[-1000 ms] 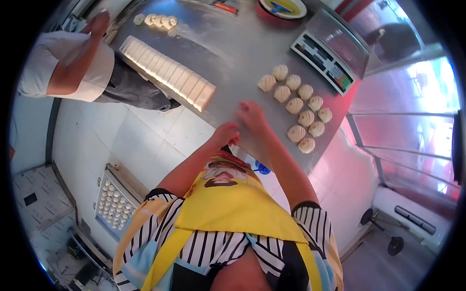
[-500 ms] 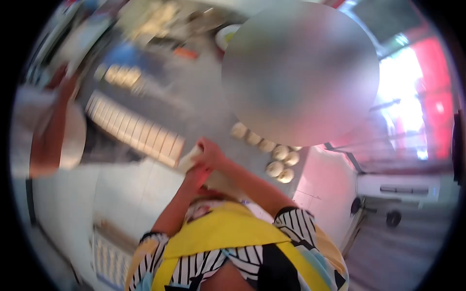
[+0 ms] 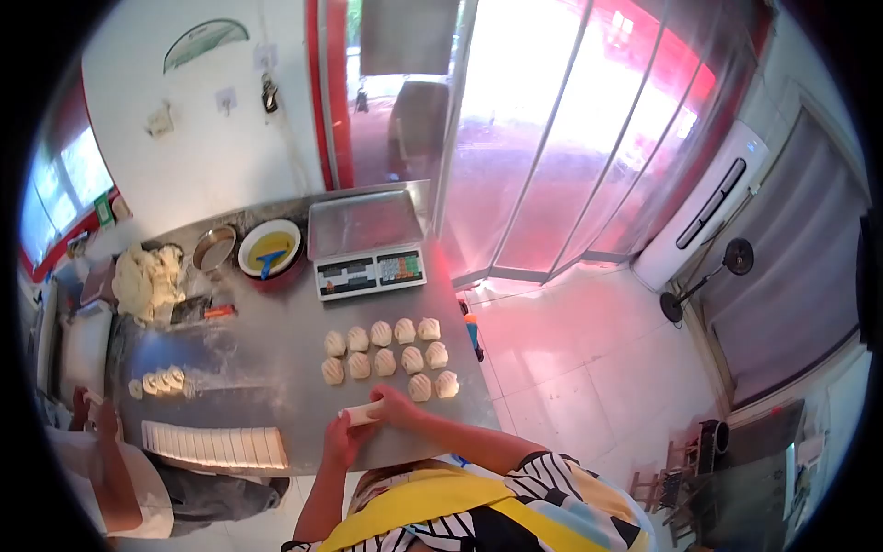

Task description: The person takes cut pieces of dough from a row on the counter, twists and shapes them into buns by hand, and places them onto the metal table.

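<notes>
Between my two hands, low over the front of the metal table (image 3: pixel 276 354), is a pale strip of dough (image 3: pixel 363 414). My left hand (image 3: pixel 340 442) is closed on its left end, and my right hand (image 3: pixel 394 408) grips the right end. To the left lies a long row of cut dough strips (image 3: pixel 213 446), side by side. Just beyond my hands stand several shaped dough rolls (image 3: pixel 384 362) with ridged surfaces, set out in rows.
A digital scale (image 3: pixel 368 248) stands at the back beside a bowl of yellow liquid (image 3: pixel 271 247) with a blue-handled tool. Dough (image 3: pixel 161 281) is heaped at the back left, near smaller dough pieces (image 3: pixel 164 380). Another person's arm (image 3: pixel 110 460) is at the left edge.
My view has swung right and up, bringing the scale and doorway into sight. My hands, with the dough strip, have moved from beside the row of strips to near the shaped rolls.
</notes>
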{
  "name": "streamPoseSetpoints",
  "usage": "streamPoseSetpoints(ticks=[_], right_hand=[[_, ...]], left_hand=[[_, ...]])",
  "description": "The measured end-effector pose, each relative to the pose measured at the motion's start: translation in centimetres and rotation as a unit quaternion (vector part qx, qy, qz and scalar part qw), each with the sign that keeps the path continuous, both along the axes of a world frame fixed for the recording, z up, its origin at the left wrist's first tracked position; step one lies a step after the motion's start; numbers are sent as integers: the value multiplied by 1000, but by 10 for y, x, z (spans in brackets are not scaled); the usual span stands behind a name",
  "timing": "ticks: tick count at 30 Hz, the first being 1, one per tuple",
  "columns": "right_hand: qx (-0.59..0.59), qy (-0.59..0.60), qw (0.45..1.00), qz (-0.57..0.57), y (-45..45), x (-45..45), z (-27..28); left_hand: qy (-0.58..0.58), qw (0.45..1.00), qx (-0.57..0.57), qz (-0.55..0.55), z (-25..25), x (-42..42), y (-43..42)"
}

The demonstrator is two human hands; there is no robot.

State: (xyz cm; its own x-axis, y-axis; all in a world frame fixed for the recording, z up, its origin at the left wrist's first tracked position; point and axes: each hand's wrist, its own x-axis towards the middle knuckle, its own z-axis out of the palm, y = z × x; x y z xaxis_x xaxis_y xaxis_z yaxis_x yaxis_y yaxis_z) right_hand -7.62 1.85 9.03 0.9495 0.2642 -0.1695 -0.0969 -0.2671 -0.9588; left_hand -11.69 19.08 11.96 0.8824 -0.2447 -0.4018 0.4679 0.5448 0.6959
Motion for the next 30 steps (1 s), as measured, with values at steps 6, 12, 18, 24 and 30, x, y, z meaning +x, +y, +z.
streamPoseSetpoints(ticks=[6,12,18,24,30], right_hand=[[-149,-293,920,214,-31,-12,39],[-183,-194,944,194,-31,-20,23],[230,214,932,183,-25,-37,41],[-70,-117,954,267,-9,-30,75],[-38,-69,989,129,12,8,31]], left_hand=[[162,983,-84,-38,-20,9,-1],[-46,959,190,-203,-23,-3,15],[-281,823,481,-113,-36,6,11],[-63,939,329,-78,-50,10,31],[-274,781,561,-22,-25,-26,2]])
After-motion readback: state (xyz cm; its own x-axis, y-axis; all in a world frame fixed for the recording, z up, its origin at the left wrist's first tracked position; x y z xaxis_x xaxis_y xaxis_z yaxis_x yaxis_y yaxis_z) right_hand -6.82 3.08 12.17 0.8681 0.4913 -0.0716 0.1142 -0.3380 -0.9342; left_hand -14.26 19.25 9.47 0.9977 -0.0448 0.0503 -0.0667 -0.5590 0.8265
